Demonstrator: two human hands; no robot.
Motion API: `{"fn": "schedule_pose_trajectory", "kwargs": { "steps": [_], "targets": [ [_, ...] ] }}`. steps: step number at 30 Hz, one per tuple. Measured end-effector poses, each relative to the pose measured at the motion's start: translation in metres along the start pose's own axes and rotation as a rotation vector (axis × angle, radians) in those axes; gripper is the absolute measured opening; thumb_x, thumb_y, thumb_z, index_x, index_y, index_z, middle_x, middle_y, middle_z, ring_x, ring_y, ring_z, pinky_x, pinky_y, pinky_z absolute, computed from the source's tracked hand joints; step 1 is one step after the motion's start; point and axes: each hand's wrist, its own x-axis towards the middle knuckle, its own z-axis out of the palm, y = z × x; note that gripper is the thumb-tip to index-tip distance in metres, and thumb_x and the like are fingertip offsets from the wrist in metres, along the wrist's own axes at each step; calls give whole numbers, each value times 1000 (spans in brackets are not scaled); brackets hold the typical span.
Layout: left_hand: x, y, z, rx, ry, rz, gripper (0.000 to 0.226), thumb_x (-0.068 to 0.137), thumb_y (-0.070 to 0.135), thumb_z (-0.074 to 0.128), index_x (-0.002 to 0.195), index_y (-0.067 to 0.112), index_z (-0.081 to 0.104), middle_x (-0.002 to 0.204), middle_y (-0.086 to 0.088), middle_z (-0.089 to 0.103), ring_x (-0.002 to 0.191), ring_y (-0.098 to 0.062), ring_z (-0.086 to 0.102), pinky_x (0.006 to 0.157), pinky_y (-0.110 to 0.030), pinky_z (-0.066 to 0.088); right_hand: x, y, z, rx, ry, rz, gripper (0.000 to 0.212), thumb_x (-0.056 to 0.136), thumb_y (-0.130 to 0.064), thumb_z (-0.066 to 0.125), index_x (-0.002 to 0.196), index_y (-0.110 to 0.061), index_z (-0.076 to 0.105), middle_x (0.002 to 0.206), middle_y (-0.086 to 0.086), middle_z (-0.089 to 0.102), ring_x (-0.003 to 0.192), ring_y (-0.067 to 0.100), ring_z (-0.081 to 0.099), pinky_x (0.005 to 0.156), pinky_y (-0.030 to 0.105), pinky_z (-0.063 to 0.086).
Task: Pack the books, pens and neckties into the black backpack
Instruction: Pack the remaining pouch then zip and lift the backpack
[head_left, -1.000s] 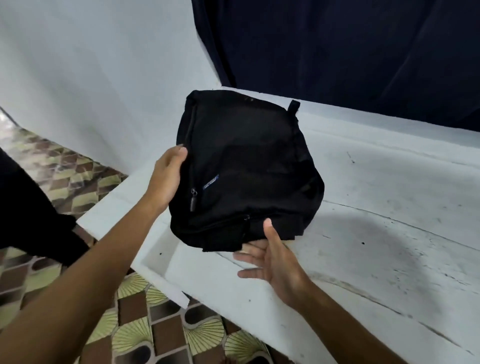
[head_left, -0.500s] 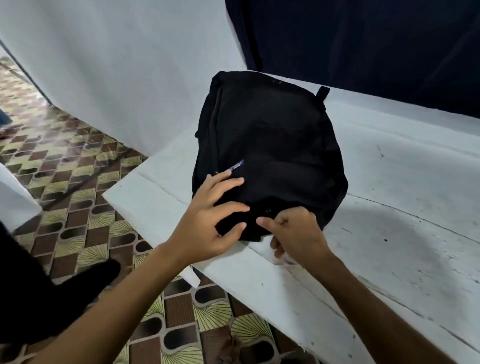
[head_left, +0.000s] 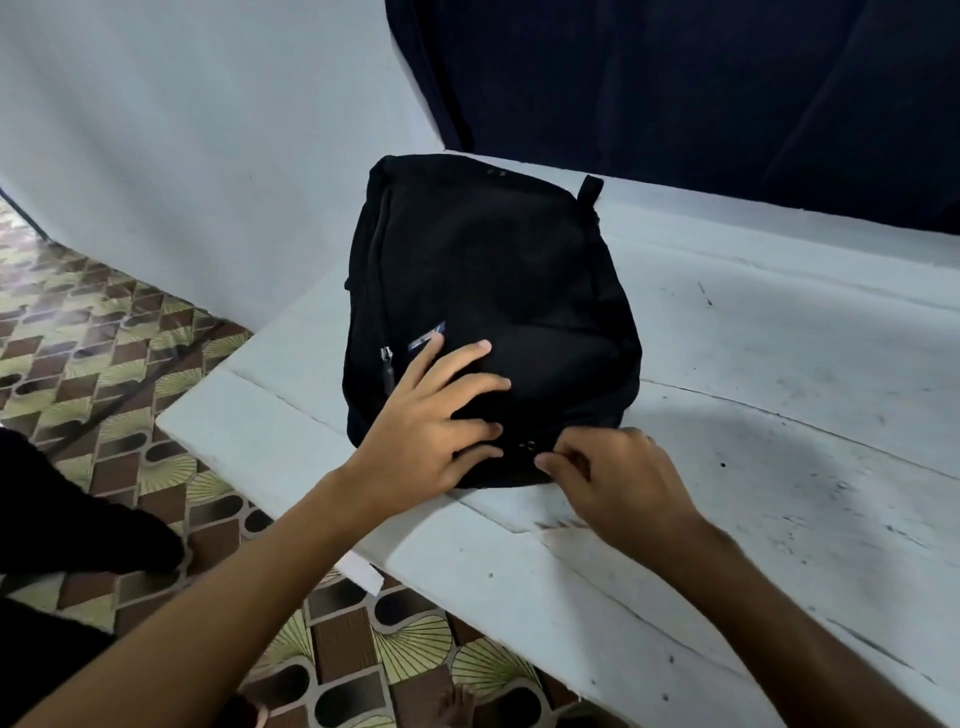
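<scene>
Your black backpack (head_left: 488, 291) lies flat near the corner of the white table (head_left: 753, 415), zipped shut as far as you can see, so nothing inside it shows. Your left hand (head_left: 431, 431) rests on its front with fingers spread, while your right hand (head_left: 613, 478) curls at the bag's near edge, fingertips pinching what looks like a zipper pull (head_left: 530, 446).

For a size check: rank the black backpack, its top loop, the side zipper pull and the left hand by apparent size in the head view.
1. black backpack
2. left hand, nearer the camera, so enlarged
3. top loop and side zipper pull: look alike, unranked
</scene>
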Motion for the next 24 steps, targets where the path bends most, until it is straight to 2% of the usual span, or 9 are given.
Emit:
{"fn": "schedule_pose_trajectory", "kwargs": {
  "steps": [4, 7, 10, 12, 14, 17, 20, 21, 24],
  "targets": [
    [-11, -9, -2, -52, 19, -25, 24, 89, 33, 65, 81, 15, 79, 115, -5, 68, 132, -30, 45, 115, -57, 25, 14, 61, -27, -58, 12, 198, 33, 93, -38, 62, 66, -19, 60, 59, -2, 60, 59, 16, 58, 61, 29, 45],
    [-10, -6, 1, -35, -14, -6, 22, 89, 31, 65, 82, 16, 79, 114, -2, 68, 131, -28, 46, 115, -56, 26, 33, 103, -34, 18, 98, 297, 31, 88, -36, 69, 65, -16, 65, 57, 1, 64, 56, 20, 63, 67, 39, 56],
    [-7, -2, -1, -35, -42, -62, 23, 87, 35, 64, 80, 18, 78, 121, 0, 66, 132, -28, 46, 113, -59, 27, 49, 117, -22, 126, 54, 311, 35, 85, -29, 74, 57, -12, 62, 53, 3, 64, 46, 14, 62, 60, 32, 57],
    [-12, 0, -8, -79, 63, -190, 25, 85, 40, 66, 87, 18, 78, 130, -2, 62, 134, -29, 44, 112, -61, 26, 53, 119, -19, 201, 44, 299, 31, 85, -21, 74, 59, -9, 62, 59, 6, 66, 47, 13, 62, 52, 24, 52],
    [-17, 5, -16, -87, 228, -408, 38, 84, 42, 64, 108, 14, 73, 139, -7, 53, 137, -31, 39, 114, -54, 26, 53, 120, -20, 336, 39, 304, 18, 89, -14, 69, 72, -10, 66, 72, 9, 69, 58, 17, 65, 52, 22, 52],
    [-13, 3, -29, -322, 320, -979, 54, 89, 45, 54, 136, 18, 52, 139, 5, 44, 138, -16, 30, 111, -30, 23, 62, 114, -20, 892, 61, 496, 12, 99, -20, 55, 97, -13, 65, 102, 16, 65, 81, 22, 64, 75, 35, 56],
    [-4, -16, -27, -867, 309, -1334, 50, 100, 45, 44, 145, 25, 40, 127, 23, 48, 125, -5, 43, 104, -26, 33, 79, 105, -24, 1280, 1, 641, 52, 101, -52, 36, 124, -11, 56, 119, 10, 63, 95, 24, 64, 80, 36, 50],
    [-3, -23, -25, -1018, 278, -1380, 50, 100, 49, 41, 145, 27, 43, 132, 20, 51, 126, -5, 47, 103, -27, 36, 82, 102, -24, 1346, -48, 643, 65, 98, -61, 29, 126, -10, 57, 117, 10, 66, 94, 24, 66, 78, 36, 50],
    [-3, -34, -21, -1175, 181, -1351, 52, 98, 59, 35, 139, 31, 52, 132, 14, 61, 123, -7, 55, 108, -31, 38, 84, 91, -23, 1396, -148, 596, 88, 90, -76, 19, 122, -7, 64, 95, 13, 67, 69, 23, 62, 63, 34, 46]
  ]
}}
